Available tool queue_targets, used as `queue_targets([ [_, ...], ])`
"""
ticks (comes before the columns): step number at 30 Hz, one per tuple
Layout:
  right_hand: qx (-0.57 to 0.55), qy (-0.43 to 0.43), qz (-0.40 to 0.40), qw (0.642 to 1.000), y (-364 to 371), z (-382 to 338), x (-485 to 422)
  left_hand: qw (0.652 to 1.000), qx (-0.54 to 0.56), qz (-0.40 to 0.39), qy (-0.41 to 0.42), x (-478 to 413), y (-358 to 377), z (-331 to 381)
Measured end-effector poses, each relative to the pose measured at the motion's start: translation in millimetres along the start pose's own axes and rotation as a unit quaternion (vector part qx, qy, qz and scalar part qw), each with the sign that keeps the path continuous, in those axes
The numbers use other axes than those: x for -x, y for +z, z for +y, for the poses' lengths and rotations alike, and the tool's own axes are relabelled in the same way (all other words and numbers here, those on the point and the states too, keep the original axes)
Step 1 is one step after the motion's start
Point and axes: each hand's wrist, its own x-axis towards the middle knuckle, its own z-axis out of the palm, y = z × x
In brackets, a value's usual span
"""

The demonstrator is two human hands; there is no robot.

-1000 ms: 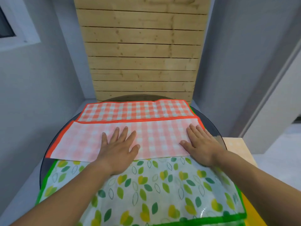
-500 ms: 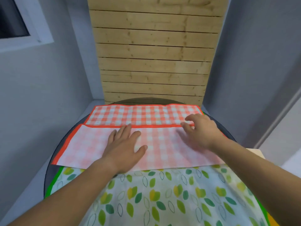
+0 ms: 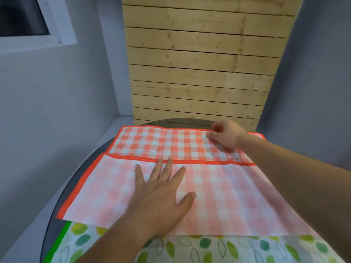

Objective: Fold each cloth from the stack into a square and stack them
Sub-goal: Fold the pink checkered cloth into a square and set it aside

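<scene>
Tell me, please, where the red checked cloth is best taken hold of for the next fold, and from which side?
Take the far hem of the red checked cloth near its far right corner, coming from above with a pinch. That strip lies flat with its edge free, and the right hand seems to pinch there; the left hand presses the folded near half flat.

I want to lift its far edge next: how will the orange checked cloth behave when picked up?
Probably floppy: the checked cloth lies folded flat with faint ripples. Likely light, since the print shows through its pale underside. It may slide on the leaf cloth beneath, which would explain the left hand pressing it flat.
</scene>
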Motion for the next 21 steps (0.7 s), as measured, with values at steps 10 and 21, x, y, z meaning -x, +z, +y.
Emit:
queue_targets([
  [10, -0.011, -0.042, 0.078, 0.996, -14, -1, -11, 1.0, 0.017, -0.005, -0.001, 1, -2, 0],
  [21, 0.057, -0.134, 0.135, 0.98, -62, -30, 40, 0.997, 0.051, 0.053, 0.022, 6, -5, 1],
])
